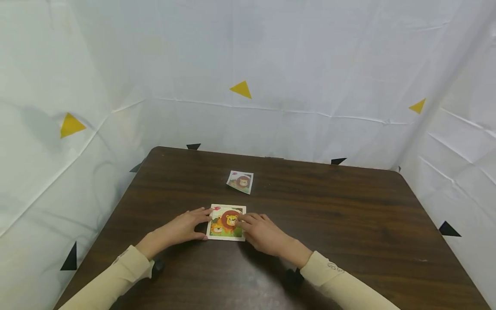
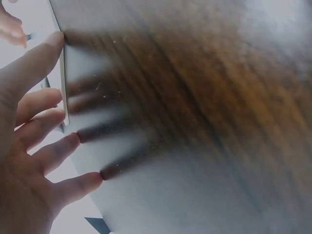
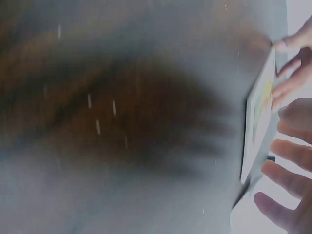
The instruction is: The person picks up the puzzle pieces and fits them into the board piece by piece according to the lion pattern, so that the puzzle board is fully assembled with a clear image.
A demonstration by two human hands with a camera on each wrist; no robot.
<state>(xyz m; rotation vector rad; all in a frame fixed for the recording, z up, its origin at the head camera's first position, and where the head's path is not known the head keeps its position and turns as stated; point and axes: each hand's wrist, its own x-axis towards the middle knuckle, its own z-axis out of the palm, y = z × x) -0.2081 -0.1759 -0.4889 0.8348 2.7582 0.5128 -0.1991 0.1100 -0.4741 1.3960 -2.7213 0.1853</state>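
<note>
A square lion picture board (image 1: 226, 232) with a pale raised-looking border lies flat on the table, between the two hands. My left hand (image 1: 182, 226) rests along its left side, thumb at the near corner and fingertips by the far part of that edge. In the left wrist view the fingers (image 2: 53, 151) are spread and fairly straight. From the right, my right hand (image 1: 265, 234) reaches over the board's edge, its fingertips over the lion's face. The right wrist view shows those fingers (image 3: 287, 178) spread beside the board (image 3: 249, 141); contact with its surface cannot be made out.
A paper card (image 1: 241, 181) with a matching lion picture lies behind the board, one corner lifted. The dark wooden table (image 1: 329, 206) extends to both sides. White sheeting (image 1: 290, 64) with yellow and black triangles encloses its back and sides.
</note>
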